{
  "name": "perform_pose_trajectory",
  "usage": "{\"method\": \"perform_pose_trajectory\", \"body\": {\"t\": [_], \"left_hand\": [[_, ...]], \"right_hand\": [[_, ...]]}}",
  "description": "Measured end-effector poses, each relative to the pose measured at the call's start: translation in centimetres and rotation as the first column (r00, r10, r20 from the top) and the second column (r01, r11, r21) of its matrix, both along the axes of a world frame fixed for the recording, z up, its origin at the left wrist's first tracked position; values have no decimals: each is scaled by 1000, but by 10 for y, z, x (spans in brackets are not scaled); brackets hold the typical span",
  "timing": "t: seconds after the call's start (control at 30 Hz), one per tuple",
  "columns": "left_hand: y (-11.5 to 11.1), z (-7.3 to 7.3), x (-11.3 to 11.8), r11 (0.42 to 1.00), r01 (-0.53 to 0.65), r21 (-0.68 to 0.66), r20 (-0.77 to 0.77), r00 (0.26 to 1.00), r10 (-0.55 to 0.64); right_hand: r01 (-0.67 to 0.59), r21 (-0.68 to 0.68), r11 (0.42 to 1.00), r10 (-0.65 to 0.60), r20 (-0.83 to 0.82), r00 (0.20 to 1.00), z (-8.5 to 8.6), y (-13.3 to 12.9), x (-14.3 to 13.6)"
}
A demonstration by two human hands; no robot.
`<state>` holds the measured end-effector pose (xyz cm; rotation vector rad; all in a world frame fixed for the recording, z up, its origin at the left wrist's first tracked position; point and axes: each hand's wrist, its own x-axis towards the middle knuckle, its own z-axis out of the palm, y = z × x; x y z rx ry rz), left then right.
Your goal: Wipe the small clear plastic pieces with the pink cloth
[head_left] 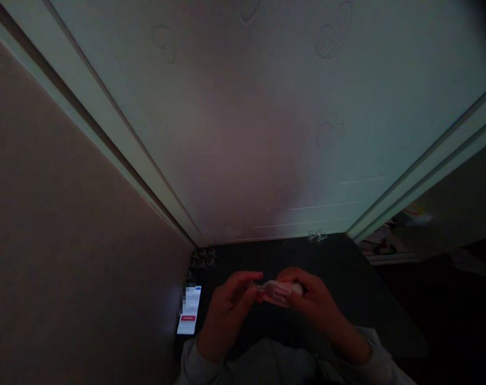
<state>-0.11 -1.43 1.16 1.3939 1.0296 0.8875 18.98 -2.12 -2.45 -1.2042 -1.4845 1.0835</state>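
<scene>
In dim light, a pink, crumpled, cloth-like piece [278, 293] is stretched between my two hands above the dark tabletop. My right hand [313, 297] is closed on its right part, thumb in front, and a pale rounded end [297, 287] shows by the fingers. At its left end, my left hand [230, 302] pinches a small, pale, translucent part with thumb and fingertips. What the pink piece wraps, if anything, is too dark to make out. Small clear objects [317, 235] stand at the table's back edge, and several similar ones [203, 257] are grouped at the back left corner.
A lit phone [190, 310] lies left of my left hand, beside the brown side wall [86, 256]. A pale panel with raised heart outlines [243, 160] rises behind the dark table [371, 305]. Assorted items [381, 240] sit on a low shelf at the right.
</scene>
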Motion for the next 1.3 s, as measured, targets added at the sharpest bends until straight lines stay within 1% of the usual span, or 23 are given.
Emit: {"method": "perform_pose_trajectory", "body": {"t": [0.1, 0.17, 0.23, 0.33, 0.43, 0.6, 0.67, 0.77, 0.83, 0.97, 1.1, 1.3], "left_hand": [[1, -4, 1, 1000, -14, -22, 50, 999, 15], [2, -7, 1, 996, -43, -75, 100, 994, 50], [3, -9, 1, 989, -83, -124, 116, 989, 97], [4, -10, 0, 984, -123, -126, 33, 991, 128], [5, -9, -2, 987, -125, -103, -67, 991, 118], [7, -10, -3, 987, -123, -108, -118, 987, 110], [8, -11, -4, 987, -111, -112, -128, 987, 97], [8, -12, -5, 988, -101, -113, -148, 985, 84], [8, -12, -6, 989, -97, -115, -151, 985, 80], [8, -15, -8, 991, -87, -102, -161, 984, 70], [9, -19, -8, 992, -88, -92, -171, 983, 72], [9, -16, -7, 992, -79, -97, -147, 987, 64]], "right_hand": [[-24, 21, 999, 22, 73, 997, 2, 0, 0], [-46, 50, 998, 40, 109, 993, 4, 0, 0], [-54, 85, 995, 42, 135, 990, 5, 0, -1], [-42, 99, 994, 26, 156, 987, 7, 0, -1], [-34, 78, 996, 20, 169, 985, 9, 1, -2], [-59, 115, 992, 36, 191, 981, 8, 1, -2], [-94, 139, 986, 63, 211, 975, 7, 2, -1], [-199, 165, 966, 162, 214, 963, 3, 2, 0], [-240, 173, 955, 202, 213, 956, 1, 2, 0], [-202, 152, 967, 165, 228, 960, -2, 1, -2], [-158, 137, 978, 122, 243, 962, 0, 1, -4], [-157, 126, 979, 125, 230, 965, 0, 2, -4]]}}
